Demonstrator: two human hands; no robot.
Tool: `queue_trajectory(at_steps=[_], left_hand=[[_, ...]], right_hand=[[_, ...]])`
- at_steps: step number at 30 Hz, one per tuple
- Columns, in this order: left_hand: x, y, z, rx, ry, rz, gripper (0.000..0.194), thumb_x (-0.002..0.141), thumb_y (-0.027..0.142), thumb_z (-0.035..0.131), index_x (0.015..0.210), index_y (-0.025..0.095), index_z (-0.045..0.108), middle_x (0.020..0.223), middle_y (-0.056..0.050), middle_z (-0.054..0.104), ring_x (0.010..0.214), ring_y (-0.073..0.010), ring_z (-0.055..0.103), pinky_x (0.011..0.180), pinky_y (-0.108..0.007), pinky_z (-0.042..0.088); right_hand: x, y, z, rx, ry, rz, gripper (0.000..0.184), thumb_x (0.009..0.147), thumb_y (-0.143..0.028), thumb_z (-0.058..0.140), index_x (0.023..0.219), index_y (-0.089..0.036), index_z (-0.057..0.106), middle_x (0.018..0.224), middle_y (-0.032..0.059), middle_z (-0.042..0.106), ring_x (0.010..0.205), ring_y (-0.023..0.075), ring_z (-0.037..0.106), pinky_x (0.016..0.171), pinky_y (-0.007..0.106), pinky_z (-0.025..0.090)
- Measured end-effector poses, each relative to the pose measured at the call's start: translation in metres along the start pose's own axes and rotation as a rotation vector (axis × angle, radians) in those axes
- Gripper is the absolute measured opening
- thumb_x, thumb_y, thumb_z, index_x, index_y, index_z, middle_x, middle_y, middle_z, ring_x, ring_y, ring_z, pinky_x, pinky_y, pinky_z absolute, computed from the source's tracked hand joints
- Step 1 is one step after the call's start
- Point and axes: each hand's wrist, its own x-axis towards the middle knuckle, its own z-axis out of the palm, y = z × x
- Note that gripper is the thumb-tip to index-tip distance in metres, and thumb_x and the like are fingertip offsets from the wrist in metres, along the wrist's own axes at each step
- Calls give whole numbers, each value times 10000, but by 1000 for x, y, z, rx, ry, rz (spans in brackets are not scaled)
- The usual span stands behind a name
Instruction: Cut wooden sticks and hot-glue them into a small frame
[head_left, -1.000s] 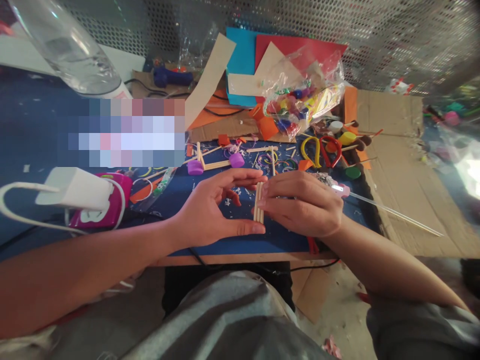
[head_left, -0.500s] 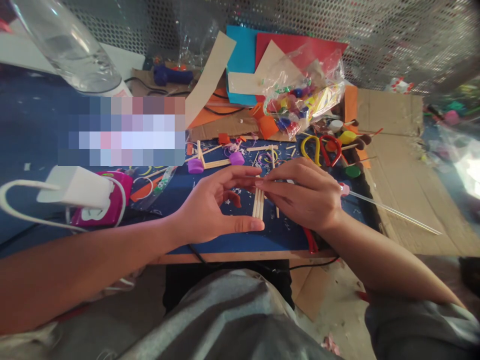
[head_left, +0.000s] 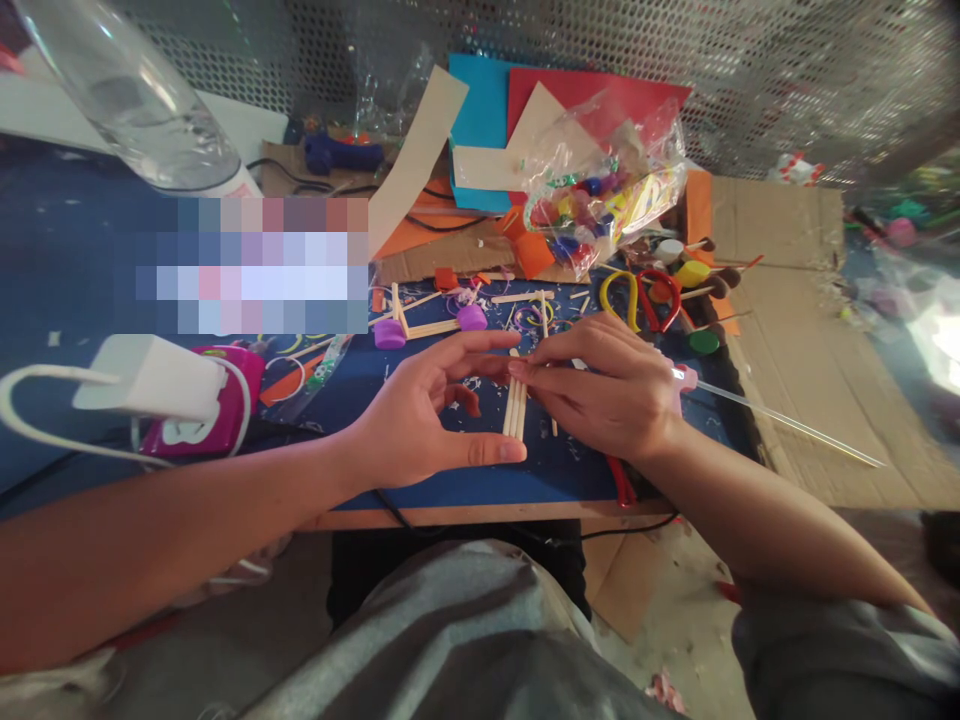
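While the left hand [head_left: 420,410] grasps a row of slim wooden sticks [head_left: 515,412] between thumb and fingers above the blue table [head_left: 559,482], the right hand [head_left: 619,385] has its grip pinched at their far ends, near a purple-wheeled stick frame [head_left: 435,328].

The left forearm [head_left: 232,515] and right forearm [head_left: 772,525] angle inward; the left hand [head_left: 416,410] curves into a C, thumb [head_left: 480,451] lowest, while the right hand [head_left: 611,385] (knuckles up) has its fingertips [head_left: 538,352] bunched.
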Motion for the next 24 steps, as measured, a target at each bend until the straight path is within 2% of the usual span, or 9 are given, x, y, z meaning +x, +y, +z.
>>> queue_trajectory(at_steps=[7, 16, 20, 24], left_hand=[[0, 0, 0, -12, -3, -7, 902, 665, 199, 1077, 1473, 269, 682, 1413, -122, 783, 1382, -324, 712, 806, -294, 595], [0, 1, -1, 1, -7, -1, 895, 666, 203, 1078, 1468, 258, 686, 1366, -120, 802, 1342, -320, 739, 804, -300, 595], [1, 2, 0, 5, -1, -22, 897, 668, 233, 1080, 1473, 252, 686, 1358, -124, 804, 1329, -331, 744, 812, -311, 602], [1, 2, 0, -6, -8, -37, 900, 671, 211, 1070, 1480, 239, 677, 1396, -142, 798, 1350, -339, 741, 812, -304, 595]], right_hand=[[0, 0, 1, 6, 11, -8, 130, 985, -116, 813, 982, -244, 833, 915, 17, 833, 739, 155, 714, 702, 359, 527], [-1, -1, 2, 42, 15, 2, 166, 966, -95, 817, 1023, -250, 837, 939, 13, 832, 748, 157, 719, 708, 357, 546], [0, -2, 2, 23, -3, 15, 168, 1018, -123, 757, 1086, -258, 830, 968, 20, 835, 768, 153, 740, 705, 344, 570], [2, -4, 1, 25, -11, -55, 109, 1046, -180, 767, 1092, -255, 832, 977, 29, 840, 765, 151, 723, 678, 328, 563]])
